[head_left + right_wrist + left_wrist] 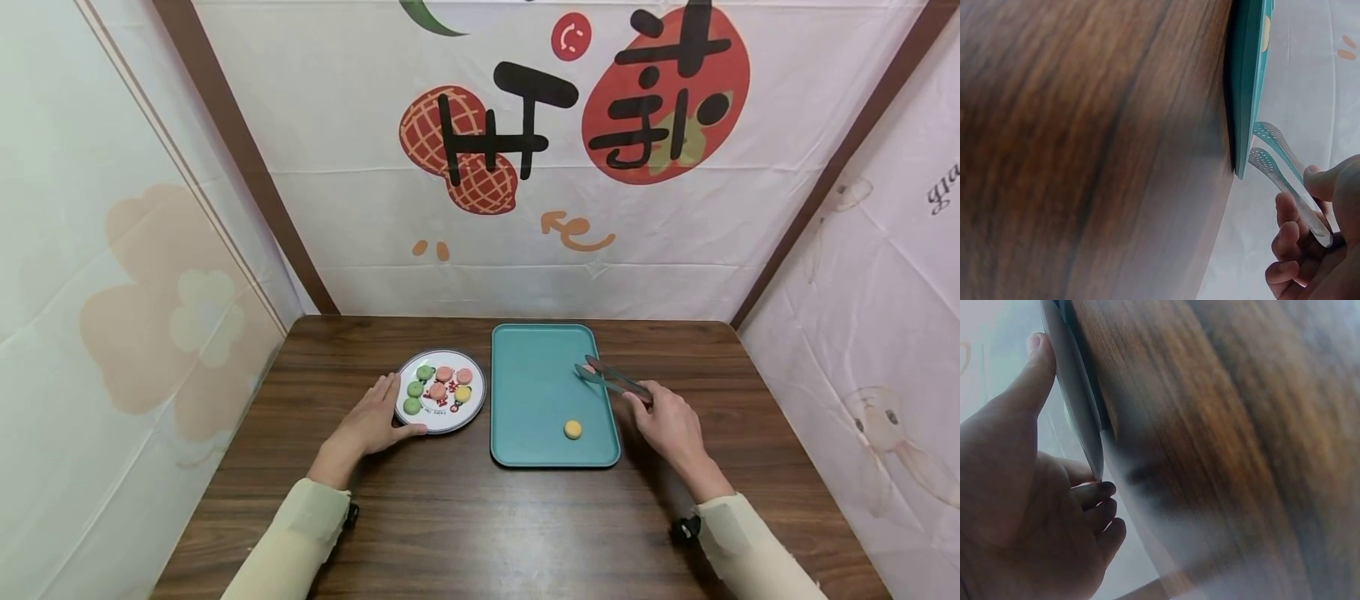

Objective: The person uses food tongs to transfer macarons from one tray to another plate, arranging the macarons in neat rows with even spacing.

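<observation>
My left hand (369, 419) holds the rim of a round white plate (471, 415), its thumb on the near edge and fingers on the left edge. On that plate lie three green macarons (415, 389), three pink macarons (444, 374) and a yellow macaron (462, 394). Metal tongs (618, 380) are gripped in my right hand (670, 423). Their spread, perforated tips reach over the right edge of a teal tray (528, 400), around a pink macaron (589, 367) that they partly hide. Another yellow macaron (573, 429) lies near the tray's front right.
Plate and tray stand side by side on a brown wooden table (450, 508), with a narrow gap between them. Printed white cloth (345, 192) hangs behind the table and along both sides.
</observation>
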Demonstrator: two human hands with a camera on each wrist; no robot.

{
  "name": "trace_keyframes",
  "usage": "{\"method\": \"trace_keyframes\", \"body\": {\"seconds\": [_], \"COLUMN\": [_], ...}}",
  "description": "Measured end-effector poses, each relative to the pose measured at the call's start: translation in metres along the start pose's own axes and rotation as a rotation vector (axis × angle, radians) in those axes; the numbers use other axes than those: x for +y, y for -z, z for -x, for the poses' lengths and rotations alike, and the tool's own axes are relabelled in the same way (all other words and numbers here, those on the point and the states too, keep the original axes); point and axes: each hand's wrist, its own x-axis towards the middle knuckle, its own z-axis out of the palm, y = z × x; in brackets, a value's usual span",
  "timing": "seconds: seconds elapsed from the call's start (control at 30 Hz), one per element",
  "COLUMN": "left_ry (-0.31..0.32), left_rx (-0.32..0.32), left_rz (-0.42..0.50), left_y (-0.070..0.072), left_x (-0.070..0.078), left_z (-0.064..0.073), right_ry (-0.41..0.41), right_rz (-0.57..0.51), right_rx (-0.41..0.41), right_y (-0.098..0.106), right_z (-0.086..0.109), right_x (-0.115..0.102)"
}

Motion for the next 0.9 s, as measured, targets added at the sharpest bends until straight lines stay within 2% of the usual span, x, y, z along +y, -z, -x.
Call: {"method": "trace_keyframes", "body": {"seconds": [0.4,0.9], "left_ry": [0.009,0.026], "left_rx": [-0.005,-0.015], "left_rz": [-0.009,0.000], "left_y": [-0.0001,-0.0006], "left_x": [-0.0006,0.0052], "left_z": [-0.0014,0.0057], "right_ry": [-0.014,-0.019], "right_rz": [-0.008,-0.020], "right_rx": [-0.008,-0.024], "right_y": [-0.0006,0.0032], "right_z": [-0.0025,0.0003], "right_x": [-0.0004,0.0001]}}
